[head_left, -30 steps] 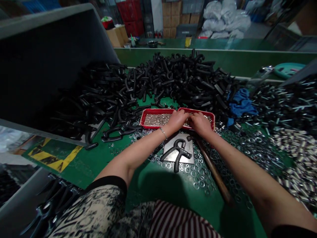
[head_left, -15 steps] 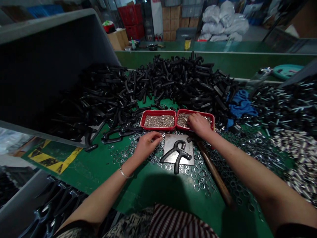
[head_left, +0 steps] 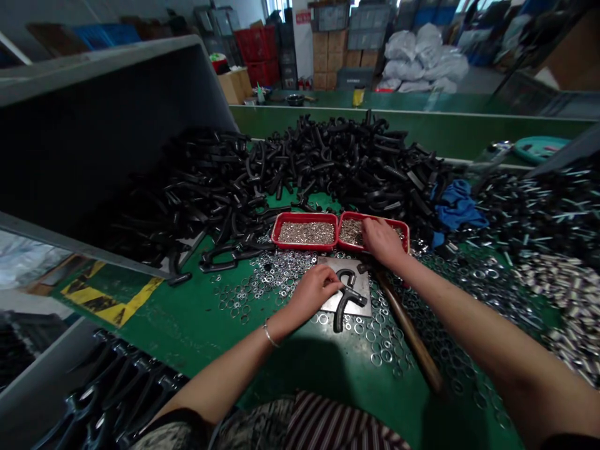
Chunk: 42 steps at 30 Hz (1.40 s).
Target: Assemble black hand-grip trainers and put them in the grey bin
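Observation:
A black hand grip strengthener (head_left: 345,306) with a small spring lies on a square metal plate (head_left: 330,305). My left hand (head_left: 312,290) reaches over its left side, thumb and fingertips pinched together at its middle joint. Whatever small part they pinch is too tiny to make out. My right hand (head_left: 382,240) dips into the right red tray (head_left: 407,232), its curled fingers among small metal pins and partly hidden by them. The left red tray (head_left: 304,247), full of tiny metal parts, stands beside it. A hammer (head_left: 405,325) with a wooden handle lies right of the plate.
Black grip parts (head_left: 323,150) are heaped behind the trays. Loose metal rings (head_left: 375,337) lie around the plate. At right are a blue cloth (head_left: 457,206) and metal sleeves (head_left: 572,294). A large grey bin (head_left: 206,81) stands tipped at left.
My left hand has moved right, from beside the plate to the grip strengthener's joint. My right hand stays in the right tray. The view has shifted slightly.

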Each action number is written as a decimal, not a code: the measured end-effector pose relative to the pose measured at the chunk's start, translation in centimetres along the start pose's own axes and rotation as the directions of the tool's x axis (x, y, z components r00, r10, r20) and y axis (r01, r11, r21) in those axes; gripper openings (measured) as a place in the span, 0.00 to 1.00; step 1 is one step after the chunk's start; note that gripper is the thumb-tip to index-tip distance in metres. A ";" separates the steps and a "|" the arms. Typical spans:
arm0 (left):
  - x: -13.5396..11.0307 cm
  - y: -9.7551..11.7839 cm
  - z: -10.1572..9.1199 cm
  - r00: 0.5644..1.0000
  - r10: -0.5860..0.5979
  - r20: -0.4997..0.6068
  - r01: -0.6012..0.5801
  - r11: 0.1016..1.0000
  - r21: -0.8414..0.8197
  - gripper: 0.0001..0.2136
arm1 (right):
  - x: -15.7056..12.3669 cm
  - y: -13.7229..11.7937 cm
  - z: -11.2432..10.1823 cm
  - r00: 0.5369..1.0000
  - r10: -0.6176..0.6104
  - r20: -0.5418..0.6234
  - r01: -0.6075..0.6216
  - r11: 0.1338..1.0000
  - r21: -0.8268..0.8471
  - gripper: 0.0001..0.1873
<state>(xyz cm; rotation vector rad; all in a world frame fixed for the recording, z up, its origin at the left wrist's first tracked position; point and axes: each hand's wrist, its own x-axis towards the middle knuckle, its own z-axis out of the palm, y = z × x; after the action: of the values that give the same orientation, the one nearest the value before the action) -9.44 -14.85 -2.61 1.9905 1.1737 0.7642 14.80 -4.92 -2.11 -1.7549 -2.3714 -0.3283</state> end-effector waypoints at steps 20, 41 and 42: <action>1.2 0.2 2.0 0.966 0.182 0.184 -0.248 0.853 0.459 0.07 | -8.1 -2.8 -3.1 0.916 0.027 0.399 -0.339 0.582 0.739 0.11; -2.5 1.9 1.8 0.945 0.132 0.300 -0.294 0.748 0.595 0.19 | -6.9 -4.9 -4.2 0.905 -0.177 0.386 0.149 0.984 0.102 0.08; -2.4 1.7 1.4 0.937 0.149 0.316 -0.314 0.753 0.578 0.18 | -7.6 -4.3 -4.4 0.916 -0.148 0.373 0.122 0.988 0.093 0.08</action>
<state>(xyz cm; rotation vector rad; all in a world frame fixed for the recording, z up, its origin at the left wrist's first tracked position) -8.57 -18.02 -2.40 2.7329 1.1212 0.2124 12.92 -14.36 -0.26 -1.7591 -2.7378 0.0882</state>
